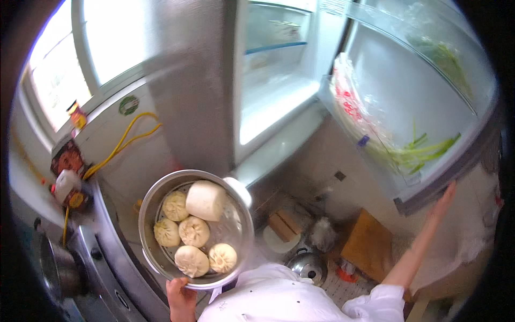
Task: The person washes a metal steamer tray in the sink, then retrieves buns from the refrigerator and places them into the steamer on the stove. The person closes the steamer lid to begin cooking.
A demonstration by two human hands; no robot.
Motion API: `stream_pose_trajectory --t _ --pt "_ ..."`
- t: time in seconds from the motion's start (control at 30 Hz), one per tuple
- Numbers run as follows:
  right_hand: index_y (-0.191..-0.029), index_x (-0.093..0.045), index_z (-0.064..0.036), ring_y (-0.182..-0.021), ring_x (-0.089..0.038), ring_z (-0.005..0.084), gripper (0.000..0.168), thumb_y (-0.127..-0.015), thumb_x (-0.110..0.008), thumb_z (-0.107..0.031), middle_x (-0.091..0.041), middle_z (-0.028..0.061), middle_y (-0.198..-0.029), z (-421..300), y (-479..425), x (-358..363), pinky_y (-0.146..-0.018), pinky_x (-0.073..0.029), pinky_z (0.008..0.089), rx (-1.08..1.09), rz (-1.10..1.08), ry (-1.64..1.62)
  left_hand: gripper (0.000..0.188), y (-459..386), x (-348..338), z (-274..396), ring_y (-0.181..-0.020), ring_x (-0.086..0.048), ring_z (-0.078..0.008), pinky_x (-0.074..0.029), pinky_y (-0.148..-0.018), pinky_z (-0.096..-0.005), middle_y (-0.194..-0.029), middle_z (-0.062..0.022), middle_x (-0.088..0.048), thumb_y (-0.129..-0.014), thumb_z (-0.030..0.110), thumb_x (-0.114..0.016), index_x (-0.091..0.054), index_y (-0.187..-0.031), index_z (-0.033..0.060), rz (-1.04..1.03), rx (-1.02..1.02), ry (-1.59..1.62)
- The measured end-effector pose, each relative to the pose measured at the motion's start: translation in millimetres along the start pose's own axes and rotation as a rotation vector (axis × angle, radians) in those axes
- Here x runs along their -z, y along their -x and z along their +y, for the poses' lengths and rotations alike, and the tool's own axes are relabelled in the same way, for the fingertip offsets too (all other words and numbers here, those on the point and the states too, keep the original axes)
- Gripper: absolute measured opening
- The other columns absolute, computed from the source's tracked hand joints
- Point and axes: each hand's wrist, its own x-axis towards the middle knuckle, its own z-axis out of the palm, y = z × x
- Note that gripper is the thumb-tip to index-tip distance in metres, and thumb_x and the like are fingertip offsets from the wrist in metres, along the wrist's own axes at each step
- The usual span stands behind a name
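My left hand (182,297) grips the near rim of a round metal steamer pot (144,225). Inside, on its perforated bottom, lie several pleated steamed buns (194,232) and one larger smooth bun (206,200). On the right, my right hand (447,197) is stretched out against the outer edge of a refrigerator door (426,181) that stands open; its fingers are small and partly hidden there. Green scallions (430,151) and a plastic bag with red print (349,102) are in the door's shelf. The lit refrigerator interior (277,100) is straight ahead, beyond the pot.
A stove (108,273) with a dark pot (60,269) is at the left, near jars (76,116) by the window and a yellow hose (128,137). Low at the right are a lidded metal pot (309,267) and a cardboard box (368,245).
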Motion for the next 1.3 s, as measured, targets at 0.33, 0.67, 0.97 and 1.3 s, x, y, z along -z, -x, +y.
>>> stream_pose_trajectory --t 0.33,0.67,0.97,1.3 --pt "-0.139 -0.024 0.006 -0.126 -0.038 0.0348 0.074 -0.085 -0.062 -0.028 -0.037 0.0263 -0.136 -53.2 134.9 -149.5 -0.105 -0.031 0.0421 0.787 -0.194 0.163 0.049 2.1 -0.1 -36.8 -0.098 -0.063 -0.0299 -0.059 -0.075 -0.0451 -0.114 -0.016 -0.059 -0.073 0.008 -0.053 -0.048 -0.12 -0.0032 0.187 -0.207 0.068" --pt "-0.142 -0.019 -0.003 -0.123 -0.038 0.0388 0.073 -0.085 -0.061 -0.016 -0.026 0.0236 -0.14 -94.1 242.7 -395.6 -0.1 -0.041 0.0444 1.144 -0.441 -0.236 0.047 14.8 -41.1 -64.9 -0.084 -0.062 -0.015 -0.052 -0.065 -0.0258 -0.103 -0.0082 -0.06 -0.074 -0.002 -0.054 -0.048 -0.12 -0.0007 0.471 -0.458 0.189" --pt "-0.138 -0.029 -0.003 -0.123 -0.039 0.0357 0.062 -0.091 -0.056 -0.032 -0.033 0.0231 -0.135 -70.3 245.1 -515.8 -0.097 -0.042 0.0432 1.221 -0.328 -0.217 0.055 11.1 -93.6 -76.1 -0.096 -0.06 -0.0174 -0.053 -0.074 -0.0263 -0.112 -0.0104 -0.056 -0.071 -0.001 -0.055 -0.043 -0.125 -0.0017 0.732 -0.648 0.294" --pt "-0.097 -0.062 -0.002 -0.113 -0.051 0.0353 0.028 -0.087 -0.063 -0.028 -0.054 0.0163 -0.12 -72.2 354.8 -428.0 -0.095 -0.042 0.0456 1.153 -1.339 -0.862 0.063 -0.2 -81.5 -83.1 -0.108 -0.056 -0.0224 -0.05 -0.089 -0.0322 -0.121 -0.0123 -0.052 -0.07 -0.002 -0.057 -0.038 -0.13 -0.0012 0.728 -0.695 0.259"
